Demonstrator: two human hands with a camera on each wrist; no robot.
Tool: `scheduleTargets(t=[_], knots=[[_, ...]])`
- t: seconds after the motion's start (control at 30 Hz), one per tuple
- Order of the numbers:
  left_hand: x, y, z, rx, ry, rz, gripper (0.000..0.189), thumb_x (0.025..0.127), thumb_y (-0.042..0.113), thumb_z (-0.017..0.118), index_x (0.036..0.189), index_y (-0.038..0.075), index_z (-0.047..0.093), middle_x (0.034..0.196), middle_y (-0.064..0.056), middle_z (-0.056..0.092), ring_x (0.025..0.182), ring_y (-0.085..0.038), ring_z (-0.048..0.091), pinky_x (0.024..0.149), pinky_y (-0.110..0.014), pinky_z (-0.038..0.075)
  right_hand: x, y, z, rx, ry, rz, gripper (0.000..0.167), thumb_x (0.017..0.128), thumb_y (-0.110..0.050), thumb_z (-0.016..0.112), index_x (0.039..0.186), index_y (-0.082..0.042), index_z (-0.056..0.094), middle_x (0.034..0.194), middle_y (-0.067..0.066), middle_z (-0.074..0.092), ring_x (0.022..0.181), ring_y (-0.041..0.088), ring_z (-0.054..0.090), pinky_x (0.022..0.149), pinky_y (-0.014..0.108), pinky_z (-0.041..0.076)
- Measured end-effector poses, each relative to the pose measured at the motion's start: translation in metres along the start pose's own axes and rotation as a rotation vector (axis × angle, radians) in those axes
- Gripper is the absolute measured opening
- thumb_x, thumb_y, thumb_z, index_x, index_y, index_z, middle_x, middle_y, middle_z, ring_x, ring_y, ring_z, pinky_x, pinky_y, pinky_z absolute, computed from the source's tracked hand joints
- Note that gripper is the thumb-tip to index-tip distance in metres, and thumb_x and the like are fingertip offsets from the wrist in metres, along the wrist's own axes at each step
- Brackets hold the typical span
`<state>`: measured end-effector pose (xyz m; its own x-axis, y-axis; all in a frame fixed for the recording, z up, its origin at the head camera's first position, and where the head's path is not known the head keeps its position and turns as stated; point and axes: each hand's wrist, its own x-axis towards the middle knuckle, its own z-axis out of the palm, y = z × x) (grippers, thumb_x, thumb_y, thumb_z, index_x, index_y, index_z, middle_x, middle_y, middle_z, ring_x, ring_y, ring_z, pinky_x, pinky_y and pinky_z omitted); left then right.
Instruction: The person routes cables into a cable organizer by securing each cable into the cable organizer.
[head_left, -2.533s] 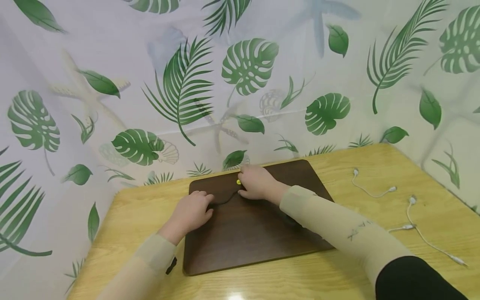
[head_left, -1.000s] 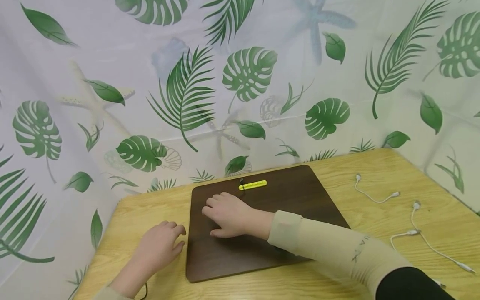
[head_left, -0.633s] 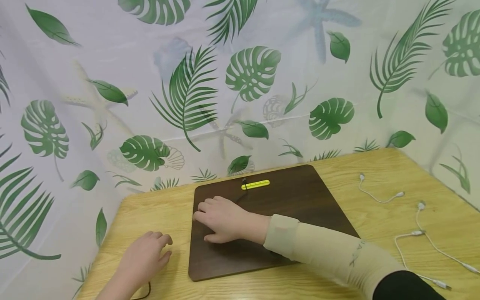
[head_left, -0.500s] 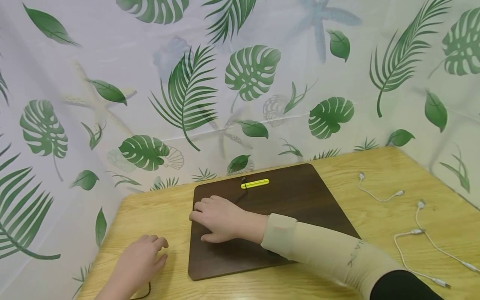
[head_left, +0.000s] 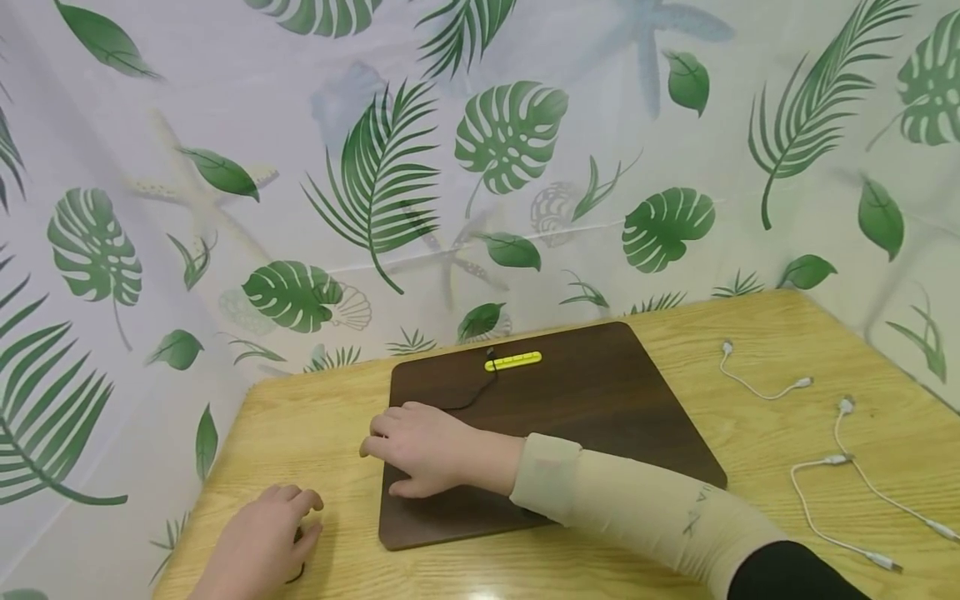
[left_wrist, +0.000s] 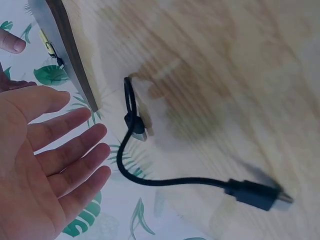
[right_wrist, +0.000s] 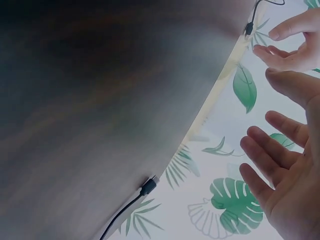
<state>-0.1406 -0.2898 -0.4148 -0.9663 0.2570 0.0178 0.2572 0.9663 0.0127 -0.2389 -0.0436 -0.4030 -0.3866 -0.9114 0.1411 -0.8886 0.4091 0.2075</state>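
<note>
My left hand (head_left: 258, 542) hovers over the table left of the dark brown board, fingers loosely bent and holding nothing. Beside it a short black USB cable (left_wrist: 150, 182) lies on the wooden table, its plug (left_wrist: 252, 194) pointing away from the hand. My right hand (head_left: 423, 450) is over the board's left edge, with fingers spread and nothing in them in the right wrist view. Near the back of the board (head_left: 570, 417) sits a yellow cable clip strip (head_left: 513, 361). Another black cable (head_left: 474, 398) runs through its left end, then toward my right hand, which covers the rest.
Several short white cables lie on the right of the table (head_left: 750, 450), among them one near the back (head_left: 757, 392) and another nearer the front (head_left: 813, 517). A leaf-patterned cloth (head_left: 495, 200) hangs behind the table and along its sides.
My right hand has left the yellow clip strip and moved to the board's left edge, leaving the black cable in the strip. My left hand has moved off the board, left and nearer.
</note>
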Motion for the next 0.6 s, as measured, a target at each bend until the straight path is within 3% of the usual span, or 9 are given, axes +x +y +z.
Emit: scheduleTargets(t=[0.27,0.6], knots=[[-0.013,-0.010,0.009,-0.031,-0.016,-0.070,0.010,0.089,0.021,0.085,0.095,0.021,0.076,0.089,0.006,0.070,0.080,-0.012,0.064,0.071,-0.033,0.057,0.006,-0.010,0.001,0.025,0.044,-0.035,0.052,0.095,-0.048,0.077,0.141,-0.026,0.065,0.127,-0.007,0.066,0.114,0.009,0.065,0.094,0.025,0.052],[-0.024,-0.024,0.014,-0.104,-0.116,-0.141,0.010,0.094,0.023,0.076,0.103,0.021,0.077,0.105,0.004,0.074,0.100,-0.022,0.070,0.086,-0.045,0.059,0.019,-0.020,0.007,0.078,0.004,-0.059,0.048,0.098,-0.039,0.074,0.143,-0.027,0.063,0.129,-0.006,0.065,0.113,0.009,0.064,0.094,0.027,0.053]])
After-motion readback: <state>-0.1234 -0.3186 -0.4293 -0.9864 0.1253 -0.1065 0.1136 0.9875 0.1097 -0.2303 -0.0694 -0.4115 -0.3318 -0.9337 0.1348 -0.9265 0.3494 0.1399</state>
